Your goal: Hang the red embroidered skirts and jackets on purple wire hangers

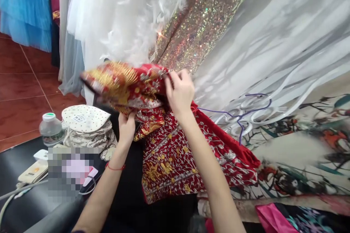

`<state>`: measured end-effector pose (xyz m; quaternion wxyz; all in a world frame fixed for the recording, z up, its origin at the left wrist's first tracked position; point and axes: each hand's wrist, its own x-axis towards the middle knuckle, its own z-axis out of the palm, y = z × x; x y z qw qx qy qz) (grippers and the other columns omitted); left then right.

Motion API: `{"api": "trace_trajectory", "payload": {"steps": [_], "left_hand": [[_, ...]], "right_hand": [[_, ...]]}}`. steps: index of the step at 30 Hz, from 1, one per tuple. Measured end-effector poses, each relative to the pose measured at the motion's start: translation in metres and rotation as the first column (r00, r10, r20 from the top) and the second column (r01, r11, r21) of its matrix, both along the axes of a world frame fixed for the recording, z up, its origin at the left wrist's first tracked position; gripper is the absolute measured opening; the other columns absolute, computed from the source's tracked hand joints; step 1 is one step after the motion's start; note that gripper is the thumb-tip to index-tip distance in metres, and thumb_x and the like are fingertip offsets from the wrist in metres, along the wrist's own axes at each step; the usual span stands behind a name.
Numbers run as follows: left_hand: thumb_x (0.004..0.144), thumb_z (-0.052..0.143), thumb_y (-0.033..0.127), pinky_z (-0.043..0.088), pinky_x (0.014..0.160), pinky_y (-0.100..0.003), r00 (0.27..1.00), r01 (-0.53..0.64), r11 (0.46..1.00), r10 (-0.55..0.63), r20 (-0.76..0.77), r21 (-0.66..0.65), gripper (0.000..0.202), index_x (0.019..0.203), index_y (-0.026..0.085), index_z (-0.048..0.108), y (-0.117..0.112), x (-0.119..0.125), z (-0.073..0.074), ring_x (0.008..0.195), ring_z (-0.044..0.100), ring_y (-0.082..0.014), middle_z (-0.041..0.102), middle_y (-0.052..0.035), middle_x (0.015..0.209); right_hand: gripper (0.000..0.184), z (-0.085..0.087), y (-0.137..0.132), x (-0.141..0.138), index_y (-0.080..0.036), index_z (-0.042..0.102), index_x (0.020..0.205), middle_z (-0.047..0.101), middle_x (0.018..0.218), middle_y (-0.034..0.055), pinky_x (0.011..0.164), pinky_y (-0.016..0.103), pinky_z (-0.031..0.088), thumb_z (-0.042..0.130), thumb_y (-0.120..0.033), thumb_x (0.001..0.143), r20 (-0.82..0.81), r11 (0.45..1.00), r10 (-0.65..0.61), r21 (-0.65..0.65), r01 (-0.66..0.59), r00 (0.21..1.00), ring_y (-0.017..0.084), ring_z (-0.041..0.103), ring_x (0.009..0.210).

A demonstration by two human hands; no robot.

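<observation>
A red and gold embroidered garment [123, 83] is held up in both hands, its left end smeared by motion. My left hand [127, 127], with a red string at the wrist, grips its lower edge. With fingers closed, my right hand [180, 91] pinches the right part of the same garment. Below lies a dark red garment [169, 164] with silver and gold embroidery, spread toward the right. Whether the two red pieces are joined, I cannot tell. A purple wire hanger [240, 116] sticks out from the upper edge of the dark red garment.
A plastic bottle [51, 129], a dotted cloth bundle [87, 125] and a cream-coloured device [34, 171] with cables sit on the black surface [16, 160] at left. White feathered tulle [123, 14] and sequinned fabric [205, 22] hang behind. White hangers [290, 102] lie on a floral-patterned surface [295, 149].
</observation>
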<state>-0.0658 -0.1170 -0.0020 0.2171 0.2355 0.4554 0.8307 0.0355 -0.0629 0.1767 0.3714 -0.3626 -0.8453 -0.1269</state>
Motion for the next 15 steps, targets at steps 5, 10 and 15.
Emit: {"api": "trace_trajectory", "payload": {"steps": [5, 10, 15], "left_hand": [[0.084, 0.051, 0.025, 0.054, 0.078, -0.032, 0.899, 0.006, 0.996, 0.033, -0.436, 0.088, 0.009, 0.086, 0.019, 0.058, 0.022, -0.003, 0.072, 0.075, 0.06, -0.0163, 0.063, -0.001, 0.078], [0.083, 0.053, 0.025, 0.048, 0.061, -0.029, 0.87, 0.196, 0.98, -0.156, -0.467, 0.038, 0.03, 0.058, 0.022, 0.037, 0.046, 0.009, 0.101, 0.054, 0.042, -0.0122, 0.04, 0.0022, 0.056], [0.095, 0.045, 0.052, 0.056, 0.091, -0.039, 0.833, 0.443, 0.892, -0.372, -0.41, 0.09, 0.04, 0.086, 0.019, 0.066, 0.078, 0.019, 0.116, 0.092, 0.069, -0.0207, 0.069, -0.0052, 0.083]], "right_hand": [[0.045, 0.005, 0.045, 0.033, -0.017, 0.065, 0.107, 0.068, 0.086, 0.0125, 0.09, 0.048, 0.049, 0.04, -0.053, 0.101, -0.19, 0.955, -0.144, -0.285, 0.085, 0.971, 0.027, 0.064, 0.092], [0.083, -0.028, 0.05, 0.05, -0.023, 0.061, 0.131, 0.073, 0.113, 0.0108, 0.105, 0.046, 0.048, 0.012, -0.078, 0.093, -0.368, 0.575, 0.195, -0.708, -0.41, 0.909, 0.026, 0.064, 0.114], [0.085, -0.052, 0.048, 0.056, -0.022, 0.052, 0.144, 0.07, 0.13, 0.0117, 0.113, 0.049, 0.044, 0.032, -0.082, 0.087, -0.565, 0.387, 0.276, -0.675, -0.628, 0.777, 0.026, 0.06, 0.127]]}}
